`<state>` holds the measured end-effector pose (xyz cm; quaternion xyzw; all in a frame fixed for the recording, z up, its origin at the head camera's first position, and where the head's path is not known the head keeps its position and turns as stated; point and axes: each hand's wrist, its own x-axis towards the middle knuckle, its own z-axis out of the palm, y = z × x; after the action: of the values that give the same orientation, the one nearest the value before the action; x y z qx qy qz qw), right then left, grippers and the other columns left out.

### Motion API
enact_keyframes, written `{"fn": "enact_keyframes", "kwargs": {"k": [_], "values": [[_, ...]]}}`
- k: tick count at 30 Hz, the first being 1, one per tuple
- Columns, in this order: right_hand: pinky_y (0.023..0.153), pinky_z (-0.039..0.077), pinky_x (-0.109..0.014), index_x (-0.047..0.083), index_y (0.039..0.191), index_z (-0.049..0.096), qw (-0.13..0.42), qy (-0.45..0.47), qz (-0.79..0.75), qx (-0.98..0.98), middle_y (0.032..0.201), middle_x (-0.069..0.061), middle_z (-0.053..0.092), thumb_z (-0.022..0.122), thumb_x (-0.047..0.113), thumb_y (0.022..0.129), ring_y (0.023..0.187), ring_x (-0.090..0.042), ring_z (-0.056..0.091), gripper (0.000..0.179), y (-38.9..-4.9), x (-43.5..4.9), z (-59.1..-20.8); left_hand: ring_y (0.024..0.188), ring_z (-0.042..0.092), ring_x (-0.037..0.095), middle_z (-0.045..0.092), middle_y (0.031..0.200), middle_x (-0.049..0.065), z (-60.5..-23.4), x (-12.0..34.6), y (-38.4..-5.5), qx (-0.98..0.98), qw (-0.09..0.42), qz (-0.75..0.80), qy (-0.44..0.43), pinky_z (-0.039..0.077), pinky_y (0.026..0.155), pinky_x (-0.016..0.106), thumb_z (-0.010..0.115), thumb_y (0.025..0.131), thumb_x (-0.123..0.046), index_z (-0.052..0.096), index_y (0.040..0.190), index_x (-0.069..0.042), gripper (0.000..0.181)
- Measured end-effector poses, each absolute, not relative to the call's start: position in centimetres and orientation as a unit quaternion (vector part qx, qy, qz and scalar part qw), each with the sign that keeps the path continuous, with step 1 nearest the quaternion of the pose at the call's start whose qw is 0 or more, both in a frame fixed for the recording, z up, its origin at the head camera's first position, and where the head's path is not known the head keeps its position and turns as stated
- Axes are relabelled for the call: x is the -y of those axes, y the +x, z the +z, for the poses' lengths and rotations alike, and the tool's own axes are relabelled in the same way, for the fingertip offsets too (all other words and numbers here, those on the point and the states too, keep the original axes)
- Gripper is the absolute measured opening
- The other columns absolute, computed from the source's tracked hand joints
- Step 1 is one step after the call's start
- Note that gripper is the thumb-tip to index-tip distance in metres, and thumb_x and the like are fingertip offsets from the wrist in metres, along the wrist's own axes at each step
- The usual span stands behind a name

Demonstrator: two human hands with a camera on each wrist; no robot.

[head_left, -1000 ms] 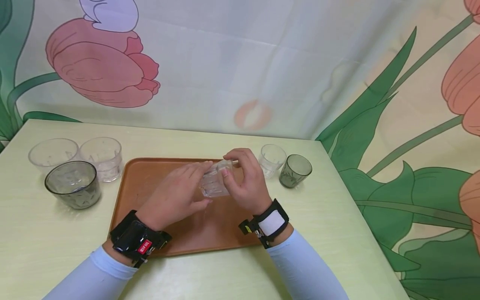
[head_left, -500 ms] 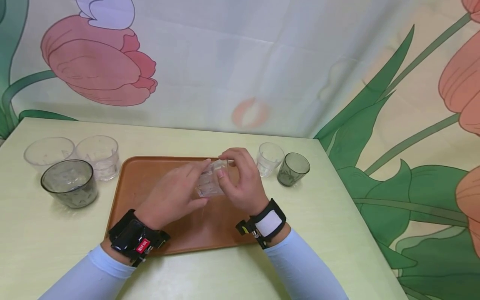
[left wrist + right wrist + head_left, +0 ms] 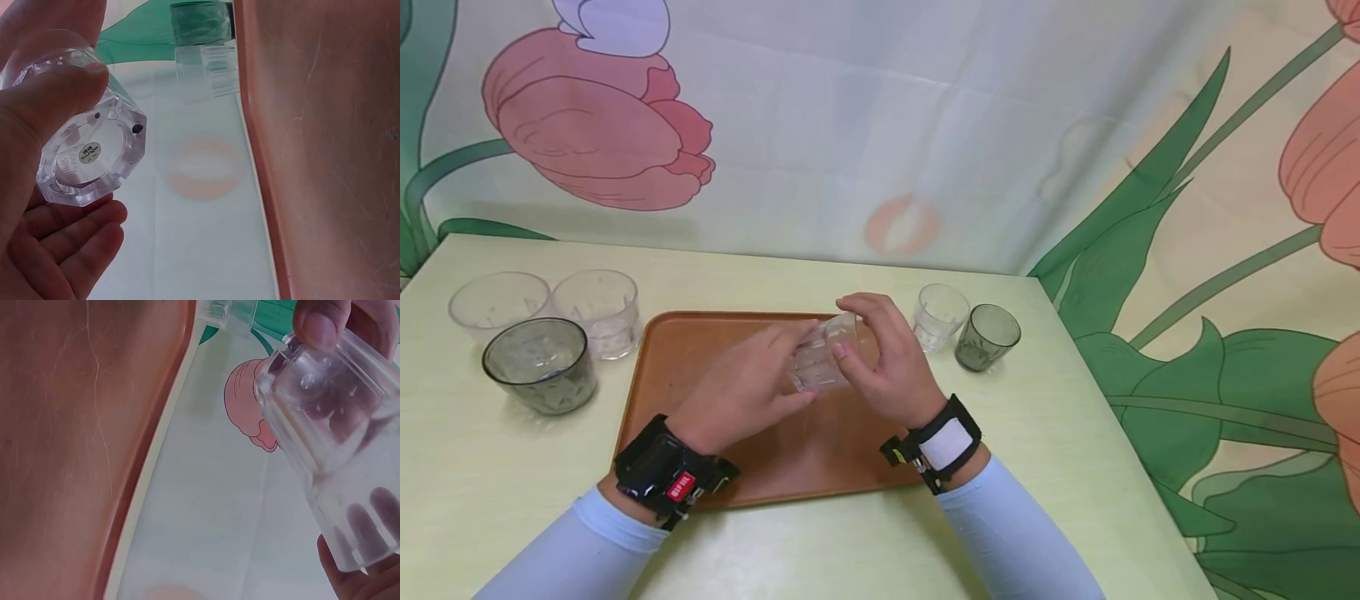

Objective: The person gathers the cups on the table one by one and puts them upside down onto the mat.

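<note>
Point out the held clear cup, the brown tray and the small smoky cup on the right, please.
Held clear cup (image 3: 344,459): right wrist view, on its side wall.
Brown tray (image 3: 823,446): head view, on its bare floor.
Small smoky cup (image 3: 980,351): head view, on its outer wall.

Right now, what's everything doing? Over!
Left grip, right grip: both holding clear cup. Cup tilted above brown tray. Other cups off tray, out of the way.

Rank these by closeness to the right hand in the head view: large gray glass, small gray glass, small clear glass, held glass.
1. Held glass: in the hand, above the tray.
2. Small clear glass: right of the tray.
3. Small gray glass: just right of that.
4. Large gray glass: left of the tray.
</note>
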<state>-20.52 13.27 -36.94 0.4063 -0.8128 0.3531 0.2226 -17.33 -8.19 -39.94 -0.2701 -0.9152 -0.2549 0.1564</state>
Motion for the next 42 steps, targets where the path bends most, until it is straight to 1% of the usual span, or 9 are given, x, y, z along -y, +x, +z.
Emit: {"fn": "enact_keyframes", "kwargs": {"k": [6,11,17,22,26,30,33,42], "values": [[0.111,0.043,-0.04,0.009,0.14,0.05,0.203,0.416,0.329,0.823,0.136,-0.013,0.053,0.065,0.03,0.091,0.129,-0.025,0.051,0.056,-20.5,-13.9,-37.0,0.097,0.062,0.019,0.06,0.127,0.009,-39.8,8.3,-17.2,0.911,0.158,-0.264,-0.273,0.061,0.08,0.036,0.088,0.076,-0.032,0.044,0.146,-0.009,0.086],[0.112,0.043,-0.042,0.009,0.145,0.043,0.182,0.423,0.297,0.836,0.142,-0.016,0.048,0.073,0.03,0.085,0.134,-0.027,0.047,0.07,-20.6,-14.4,-37.4,0.1,0.061,0.019,0.058,0.13,0.009,-39.7,8.4,-17.2,0.914,0.149,-0.266,-0.268,0.061,0.082,0.036,0.087,0.077,-0.034,0.044,0.146,-0.009,0.085],[0.113,0.042,-0.043,0.01,0.151,0.034,0.171,0.424,0.275,0.846,0.149,-0.017,0.042,0.076,0.036,0.082,0.138,-0.027,0.043,0.084,-20.6,-15.0,-37.6,0.1,0.06,0.019,0.057,0.132,0.009,-39.7,8.5,-17.2,0.915,0.14,-0.274,-0.263,0.061,0.082,0.036,0.087,0.078,-0.035,0.043,0.147,-0.009,0.085],[0.113,0.043,-0.041,0.01,0.153,0.029,0.168,0.441,0.265,0.841,0.151,-0.016,0.038,0.079,0.035,0.08,0.14,-0.027,0.042,0.092,-20.8,-15.5,-37.8,0.101,0.059,0.018,0.055,0.132,0.008,-39.6,8.7,-17.4,0.913,0.128,-0.288,-0.259,0.06,0.082,0.034,0.087,0.078,-0.034,0.043,0.147,-0.009,0.086],[0.113,0.042,-0.04,0.009,0.153,0.027,0.166,0.458,0.262,0.833,0.152,-0.018,0.037,0.083,0.032,0.076,0.14,-0.027,0.041,0.098,-21.1,-15.8,-38.0,0.101,0.059,0.017,0.055,0.132,0.007,-39.4,8.8,-17.3,0.913,0.121,-0.295,-0.254,0.06,0.082,0.034,0.087,0.078,-0.034,0.044,0.147,-0.01,0.086],[0.113,0.042,-0.04,0.009,0.153,0.026,0.163,0.464,0.266,0.829,0.151,-0.02,0.036,0.085,0.026,0.074,0.14,-0.028,0.041,0.1,-21.2,-16.0,-38.2,0.101,0.06,0.017,0.056,0.131,0.006,-39.3,8.8,-17.2,0.913,0.121,-0.298,-0.251,0.06,0.083,0.035,0.088,0.077,-0.034,0.044,0.147,-0.01,0.086],[0.113,0.042,-0.04,0.009,0.152,0.028,0.166,0.464,0.273,0.827,0.15,-0.019,0.037,0.086,0.023,0.074,0.139,-0.028,0.041,0.098,-21.3,-16.0,-38.3,0.1,0.06,0.017,0.056,0.131,0.006,-39.2,8.8,-17.2,0.911,0.124,-0.299,-0.254,0.06,0.082,0.034,0.087,0.077,-0.034,0.044,0.147,-0.01,0.085],[0.112,0.043,-0.039,0.01,0.147,0.033,0.174,0.46,0.291,0.821,0.149,-0.015,0.039,0.088,0.023,0.073,0.139,-0.027,0.043,0.093,-21.4,-16.1,-38.5,0.103,0.06,0.019,0.053,0.133,0.009,-39.0,8.9,-17.3,0.907,0.13,-0.292,-0.272,0.06,0.083,0.036,0.086,0.079,-0.033,0.042,0.149,-0.009,0.087]]}}
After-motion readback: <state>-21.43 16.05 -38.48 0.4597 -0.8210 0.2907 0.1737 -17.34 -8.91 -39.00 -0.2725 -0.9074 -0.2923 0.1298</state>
